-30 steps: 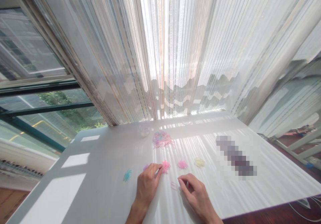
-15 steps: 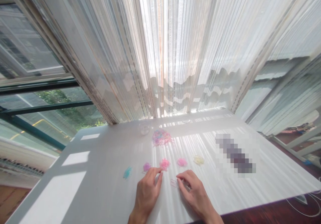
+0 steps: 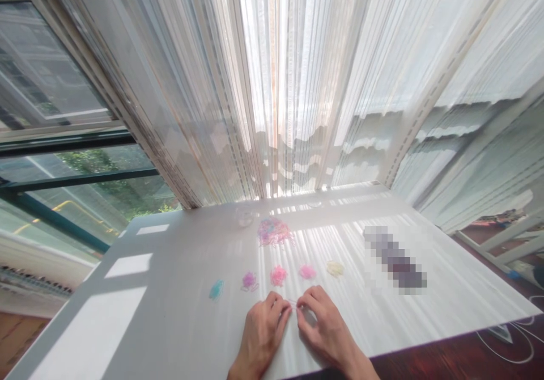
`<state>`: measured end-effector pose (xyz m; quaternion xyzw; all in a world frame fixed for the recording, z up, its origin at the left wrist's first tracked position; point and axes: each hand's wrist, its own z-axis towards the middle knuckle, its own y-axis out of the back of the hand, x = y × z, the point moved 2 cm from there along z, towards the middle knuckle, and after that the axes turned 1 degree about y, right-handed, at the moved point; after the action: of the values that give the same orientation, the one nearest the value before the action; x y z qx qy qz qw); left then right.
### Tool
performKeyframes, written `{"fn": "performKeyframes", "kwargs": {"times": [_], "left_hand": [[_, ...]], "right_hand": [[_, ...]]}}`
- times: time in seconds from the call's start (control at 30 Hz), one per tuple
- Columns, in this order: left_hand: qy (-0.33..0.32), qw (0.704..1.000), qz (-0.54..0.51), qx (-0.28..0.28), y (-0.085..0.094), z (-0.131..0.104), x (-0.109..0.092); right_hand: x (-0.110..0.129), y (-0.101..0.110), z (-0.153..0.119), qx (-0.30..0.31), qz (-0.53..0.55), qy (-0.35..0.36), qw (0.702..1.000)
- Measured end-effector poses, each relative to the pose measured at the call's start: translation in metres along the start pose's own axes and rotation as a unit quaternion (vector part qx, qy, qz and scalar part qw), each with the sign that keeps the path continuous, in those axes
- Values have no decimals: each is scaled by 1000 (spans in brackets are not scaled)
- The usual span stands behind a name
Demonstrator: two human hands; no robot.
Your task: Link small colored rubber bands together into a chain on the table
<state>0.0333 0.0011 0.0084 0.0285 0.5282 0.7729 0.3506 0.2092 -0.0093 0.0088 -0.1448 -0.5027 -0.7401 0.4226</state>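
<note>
My left hand [image 3: 263,328] and my right hand [image 3: 323,324] are close together at the front of the white table [image 3: 182,323]. Both are closed in a pinch, with a small gap between the fingertips. A thin pale pink rubber band [image 3: 293,303] spans that gap, its ends hidden by the fingers. Beyond the hands lies a row of small heaps of thin bands: a teal heap [image 3: 216,290], a purple heap [image 3: 249,281], a bright pink heap [image 3: 279,275], a light pink heap [image 3: 306,271] and a pale yellow heap [image 3: 335,268].
Farther back is a larger mixed pile [image 3: 275,232] of coloured bands. A clear round container [image 3: 245,216] stands to its left. A blurred-out dark object [image 3: 397,261] lies on the right. Sheer curtains [image 3: 289,85] hang behind the table; cables [image 3: 510,346] trail below its right edge.
My left hand has moved right from the bright pink heap to meet my right hand. Its fingers now pinch at the pink band, which earlier lay at the right fingertips.
</note>
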Motion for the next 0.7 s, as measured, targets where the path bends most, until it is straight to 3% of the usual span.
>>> {"fn": "performKeyframes", "kwargs": {"times": [0.23, 0.5, 0.7], "left_hand": [[23, 995, -100, 1, 9, 0, 2], [34, 991, -131, -12, 6, -4, 4], [46, 982, -183, -15, 9, -3, 6]], "right_hand": [[2, 4, 1, 6, 15, 20, 1000], [0, 6, 0, 18, 27, 25, 999], [-2, 5, -2, -11, 38, 9, 999]]}}
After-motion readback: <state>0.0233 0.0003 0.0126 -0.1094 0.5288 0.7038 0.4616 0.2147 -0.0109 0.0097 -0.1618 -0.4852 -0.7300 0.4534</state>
